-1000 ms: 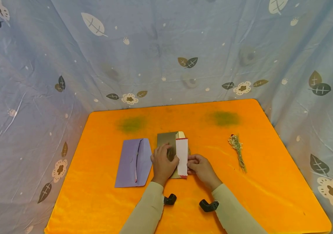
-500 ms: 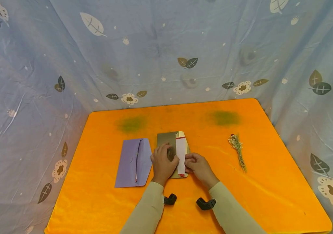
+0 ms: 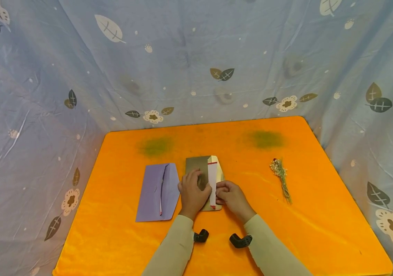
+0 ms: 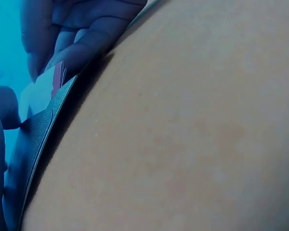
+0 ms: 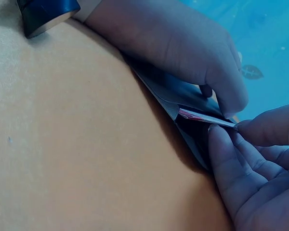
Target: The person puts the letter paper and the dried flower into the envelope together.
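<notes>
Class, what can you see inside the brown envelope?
A white paper with red ends lies partly inside the brown envelope; a strip shows at the mouth, pinched by the right hand. The envelope's upper side covers the rest; anything deeper is hidden.

The long left sleeve (image 3: 173,246) I see on the person is plain, pale beige cloth, lightly creased. Past its cuff comes a bare left hand (image 3: 194,191). At that sleeve's inner edge, next to the cuff, sits a stubby black elbow-shaped device (image 3: 201,236), smooth and blunt-ended. To the right of the left sleeve are a matching pale beige right sleeve (image 3: 273,245), a bare right hand (image 3: 233,197) and a second black elbow-shaped device (image 3: 240,241).
</notes>
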`<state>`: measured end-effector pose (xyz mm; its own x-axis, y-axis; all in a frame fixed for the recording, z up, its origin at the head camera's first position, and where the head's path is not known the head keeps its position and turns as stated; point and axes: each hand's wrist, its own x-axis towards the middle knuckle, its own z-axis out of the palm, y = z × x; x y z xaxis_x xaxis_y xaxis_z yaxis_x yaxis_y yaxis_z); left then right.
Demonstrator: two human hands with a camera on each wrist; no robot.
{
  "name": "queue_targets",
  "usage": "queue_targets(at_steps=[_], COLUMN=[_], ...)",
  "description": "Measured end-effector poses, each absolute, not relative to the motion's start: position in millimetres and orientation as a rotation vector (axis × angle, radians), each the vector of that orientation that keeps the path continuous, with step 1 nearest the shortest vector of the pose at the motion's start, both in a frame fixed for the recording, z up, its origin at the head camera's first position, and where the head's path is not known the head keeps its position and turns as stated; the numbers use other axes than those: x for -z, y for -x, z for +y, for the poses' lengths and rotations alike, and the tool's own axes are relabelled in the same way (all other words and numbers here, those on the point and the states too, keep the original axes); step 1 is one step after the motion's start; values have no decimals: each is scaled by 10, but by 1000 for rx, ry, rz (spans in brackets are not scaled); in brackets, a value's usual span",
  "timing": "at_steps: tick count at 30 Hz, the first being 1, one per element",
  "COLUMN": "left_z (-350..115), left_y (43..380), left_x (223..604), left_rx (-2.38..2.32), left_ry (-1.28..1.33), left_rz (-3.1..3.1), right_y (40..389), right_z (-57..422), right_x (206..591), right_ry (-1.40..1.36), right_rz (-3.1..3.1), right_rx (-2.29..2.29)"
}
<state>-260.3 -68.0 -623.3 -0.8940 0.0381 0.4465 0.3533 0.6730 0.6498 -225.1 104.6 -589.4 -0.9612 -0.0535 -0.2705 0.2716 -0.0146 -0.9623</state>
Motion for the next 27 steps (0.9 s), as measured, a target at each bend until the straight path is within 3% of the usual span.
queue_targets(at_steps=[27], left_z=[-674], left_y=[2602], left_x=[6238], left_rx=[1067], left_ry=[303], left_rz=[-2484], right_y=[2278], right_z=[891], right_x=[5913], right_ry=[-234], right_rz=[2034], right_rx=[2078])
